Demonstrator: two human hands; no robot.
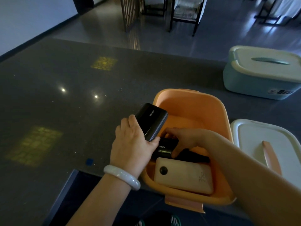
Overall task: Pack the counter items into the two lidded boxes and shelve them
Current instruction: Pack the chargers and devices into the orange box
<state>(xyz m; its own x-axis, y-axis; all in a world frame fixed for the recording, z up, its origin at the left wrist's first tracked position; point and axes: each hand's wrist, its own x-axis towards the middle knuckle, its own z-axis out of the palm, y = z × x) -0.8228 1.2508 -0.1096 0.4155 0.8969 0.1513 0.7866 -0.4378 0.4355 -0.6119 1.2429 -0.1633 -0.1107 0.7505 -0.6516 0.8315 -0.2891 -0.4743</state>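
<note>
Packing under way, judged about midway. Orange box sits open on the table; inside lie a cream bank and a small black bank. Right hand pinches the small one with curled fingers. Left hand grips a larger black bank over the rim, fingers wrapped around it. Left to do: lid, lying just right of the box, then shelving. Blue box stands closed, far right. Nothing blocks the way.
</note>
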